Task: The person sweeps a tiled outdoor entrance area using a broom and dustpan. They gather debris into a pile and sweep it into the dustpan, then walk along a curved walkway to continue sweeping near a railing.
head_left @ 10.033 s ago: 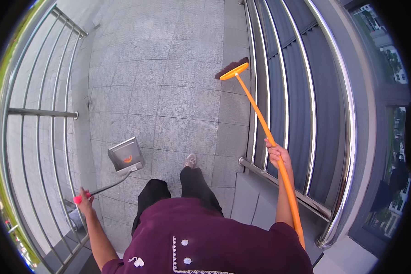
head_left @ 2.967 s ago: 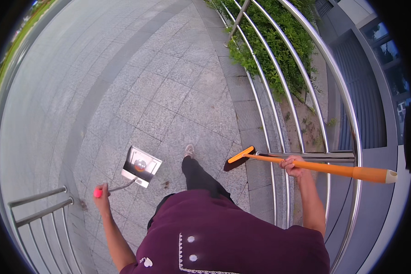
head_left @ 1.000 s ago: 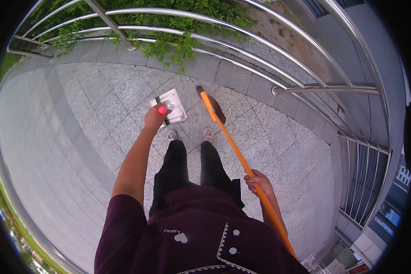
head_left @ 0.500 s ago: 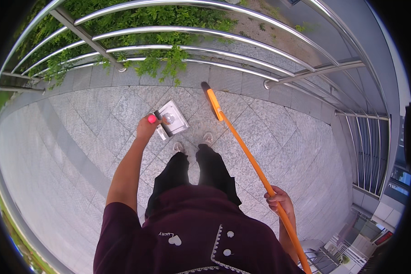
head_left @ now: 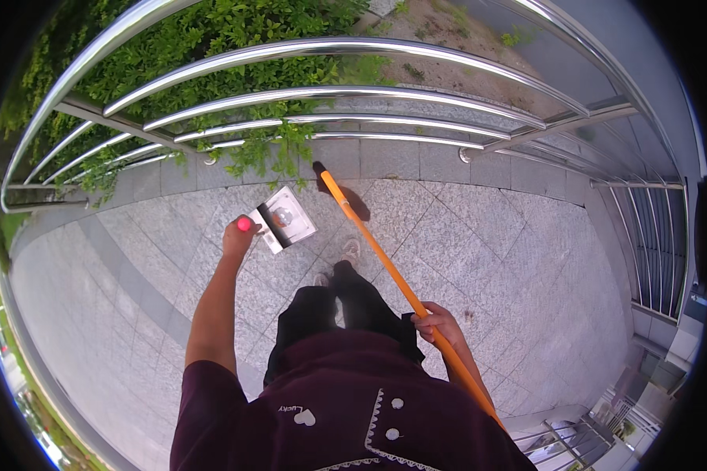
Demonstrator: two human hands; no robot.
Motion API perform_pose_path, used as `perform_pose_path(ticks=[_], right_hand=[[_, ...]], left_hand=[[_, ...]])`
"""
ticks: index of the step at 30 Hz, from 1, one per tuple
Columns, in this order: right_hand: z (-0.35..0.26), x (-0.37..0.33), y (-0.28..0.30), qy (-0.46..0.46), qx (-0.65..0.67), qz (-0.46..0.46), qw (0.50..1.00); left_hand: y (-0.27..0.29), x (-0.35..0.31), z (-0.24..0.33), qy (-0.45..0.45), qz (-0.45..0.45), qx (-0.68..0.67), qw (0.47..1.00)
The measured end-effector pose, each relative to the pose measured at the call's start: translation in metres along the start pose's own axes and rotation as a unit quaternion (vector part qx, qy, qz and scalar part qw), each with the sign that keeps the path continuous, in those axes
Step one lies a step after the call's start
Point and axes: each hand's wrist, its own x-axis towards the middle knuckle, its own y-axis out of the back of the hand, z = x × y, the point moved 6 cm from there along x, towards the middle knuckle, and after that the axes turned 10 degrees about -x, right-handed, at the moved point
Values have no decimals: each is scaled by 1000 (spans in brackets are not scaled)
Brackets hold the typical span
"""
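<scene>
My left hand (head_left: 234,240) is closed round the pink-topped upright handle of a dustpan (head_left: 300,225). The pan is pale with a dark band across it, and a small grey-and-brown patch in it is too unclear to name. To its right, my right hand (head_left: 438,325) grips the long orange handle of a broom (head_left: 387,265). The broom's dark bristles (head_left: 357,206) are low over the paving beside the pan; whether they touch the ground I cannot tell. The lower end of the broom handle passes out of sight beside my shirt.
A curved metal railing (head_left: 330,93) crosses ahead, and leafy shrubs (head_left: 251,47) push through its bars. Stone paving (head_left: 526,267) spreads around my feet (head_left: 352,250). More railing (head_left: 652,243) stands at the right beside a building.
The dustpan is nearer the railing and tilted differently. The broom head has come closer to the pan and turned, showing more bristles. My right hand has shifted up and left in view.
</scene>
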Motion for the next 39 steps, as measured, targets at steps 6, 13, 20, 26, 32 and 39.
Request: perform_pose_path(ticks=[6,13,20,26,32,39], right_hand=[[-36,-32,-37,-30,-33,-52,998],[-84,-80,20,15,-229,190,955],[-108,-18,115,66,-122,373,918],[-85,97,-20,74,-125,209,967],[-16,79,-163,2,-90,-5,996],[-22,-21,-119,4,-181,151,972]], left_hand=[[22,44,9,6,-26,21,999],[67,100,10,-17,-27,28,999],[93,157,6,-13,-22,49,998],[104,195,4,-39,0,15,999],[102,198,2,-52,13,-20,998],[118,187,-13,-44,22,-37,998]])
